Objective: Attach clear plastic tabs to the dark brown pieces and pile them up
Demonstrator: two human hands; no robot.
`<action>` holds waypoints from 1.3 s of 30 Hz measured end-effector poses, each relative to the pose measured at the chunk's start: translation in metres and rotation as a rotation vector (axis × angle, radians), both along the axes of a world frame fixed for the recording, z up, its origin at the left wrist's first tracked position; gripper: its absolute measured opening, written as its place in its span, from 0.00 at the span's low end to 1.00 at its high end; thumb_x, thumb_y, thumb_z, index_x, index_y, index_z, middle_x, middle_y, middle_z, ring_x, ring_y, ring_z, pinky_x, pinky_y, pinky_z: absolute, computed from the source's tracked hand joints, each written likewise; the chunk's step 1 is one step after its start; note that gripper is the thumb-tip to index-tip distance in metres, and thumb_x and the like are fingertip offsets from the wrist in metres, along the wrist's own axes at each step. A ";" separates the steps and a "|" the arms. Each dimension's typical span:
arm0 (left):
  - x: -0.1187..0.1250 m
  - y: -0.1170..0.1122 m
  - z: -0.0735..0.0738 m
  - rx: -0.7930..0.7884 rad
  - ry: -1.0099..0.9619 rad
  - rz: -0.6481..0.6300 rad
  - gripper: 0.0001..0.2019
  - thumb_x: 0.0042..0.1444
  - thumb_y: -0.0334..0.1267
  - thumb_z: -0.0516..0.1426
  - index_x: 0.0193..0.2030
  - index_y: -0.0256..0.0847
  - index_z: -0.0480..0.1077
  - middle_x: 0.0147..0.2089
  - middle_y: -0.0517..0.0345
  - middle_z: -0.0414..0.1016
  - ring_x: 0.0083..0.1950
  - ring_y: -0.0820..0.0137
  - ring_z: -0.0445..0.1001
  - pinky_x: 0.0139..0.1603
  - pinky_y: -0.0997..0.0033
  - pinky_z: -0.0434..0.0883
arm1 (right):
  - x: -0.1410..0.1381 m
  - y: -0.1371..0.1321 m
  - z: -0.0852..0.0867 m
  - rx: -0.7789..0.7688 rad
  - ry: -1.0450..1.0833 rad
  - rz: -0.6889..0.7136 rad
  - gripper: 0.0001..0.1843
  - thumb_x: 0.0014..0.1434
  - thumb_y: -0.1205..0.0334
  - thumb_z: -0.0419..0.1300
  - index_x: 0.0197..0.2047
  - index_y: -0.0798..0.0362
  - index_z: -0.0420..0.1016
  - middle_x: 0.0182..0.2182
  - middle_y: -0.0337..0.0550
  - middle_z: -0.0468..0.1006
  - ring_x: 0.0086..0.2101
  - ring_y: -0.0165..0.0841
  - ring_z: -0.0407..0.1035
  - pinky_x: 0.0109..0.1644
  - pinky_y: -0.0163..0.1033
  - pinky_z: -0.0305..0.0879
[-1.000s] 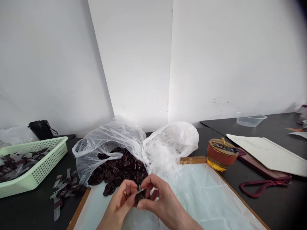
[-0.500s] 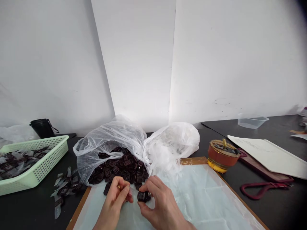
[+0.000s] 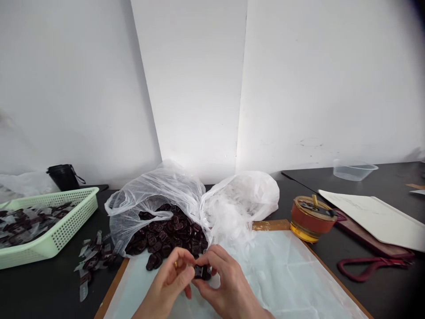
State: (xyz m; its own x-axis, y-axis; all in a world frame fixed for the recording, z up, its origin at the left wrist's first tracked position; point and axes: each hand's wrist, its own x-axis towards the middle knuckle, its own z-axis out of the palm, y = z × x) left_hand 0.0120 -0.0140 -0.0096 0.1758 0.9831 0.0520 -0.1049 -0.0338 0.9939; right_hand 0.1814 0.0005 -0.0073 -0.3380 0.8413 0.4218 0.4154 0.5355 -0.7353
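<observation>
My right hand (image 3: 226, 279) is closed in a pinch around a small dark plastic piece (image 3: 201, 272) with slots, held low over the pale sheet (image 3: 275, 266). My left hand (image 3: 171, 277), with a ring on one finger, has its fingertips pressed against the left side of that piece. It pinches a small clear plastic strip, now mostly hidden by the fingers. Just beyond both hands, a heap of similar dark pieces (image 3: 179, 230) spills from a clear plastic bag (image 3: 133, 204). A few of these lie loose by my left hand.
To the left, a green basket (image 3: 71, 228) holds dark pieces with clear strips, and more such joined pieces (image 3: 94, 254) lie beside it. A white bag (image 3: 245, 190) stands at the back. On the right are an amber round container (image 3: 312, 219), a notebook (image 3: 375, 217) and red-handled cutters (image 3: 358, 270).
My left hand has moved right, bringing the clear strip up to the dark piece in my right hand. The right hand keeps its grip, and the whole view has shifted slightly.
</observation>
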 end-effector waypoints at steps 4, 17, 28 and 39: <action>-0.002 0.006 -0.003 -0.053 -0.048 0.039 0.09 0.53 0.41 0.64 0.34 0.41 0.70 0.24 0.66 0.68 0.25 0.74 0.68 0.24 0.78 0.67 | 0.008 0.004 0.008 -0.125 0.101 0.103 0.10 0.53 0.66 0.66 0.41 0.49 0.78 0.36 0.41 0.76 0.34 0.34 0.71 0.36 0.35 0.68; -0.105 0.032 0.027 -0.146 -0.902 0.755 0.10 0.68 0.31 0.49 0.44 0.30 0.71 0.43 0.47 0.79 0.29 0.80 0.77 0.24 0.89 0.77 | 0.036 0.025 -0.003 -0.009 -0.552 -0.046 0.24 0.52 0.80 0.56 0.44 0.45 0.79 0.39 0.45 0.76 0.39 0.40 0.73 0.34 0.38 0.62; -0.022 0.007 0.013 -0.033 -0.039 0.266 0.10 0.55 0.42 0.63 0.40 0.40 0.79 0.41 0.50 0.81 0.39 0.66 0.75 0.34 0.74 0.73 | 0.033 0.036 0.004 -0.486 0.414 -0.003 0.08 0.53 0.58 0.66 0.29 0.53 0.75 0.23 0.37 0.71 0.25 0.31 0.63 0.28 0.35 0.61; 0.004 0.006 -0.010 0.070 0.286 0.008 0.13 0.55 0.37 0.61 0.48 0.41 0.76 0.42 0.50 0.80 0.41 0.62 0.74 0.37 0.70 0.70 | 0.011 0.019 0.002 -1.000 0.962 0.251 0.11 0.49 0.61 0.73 0.31 0.59 0.79 0.23 0.38 0.72 0.24 0.22 0.63 0.26 0.24 0.61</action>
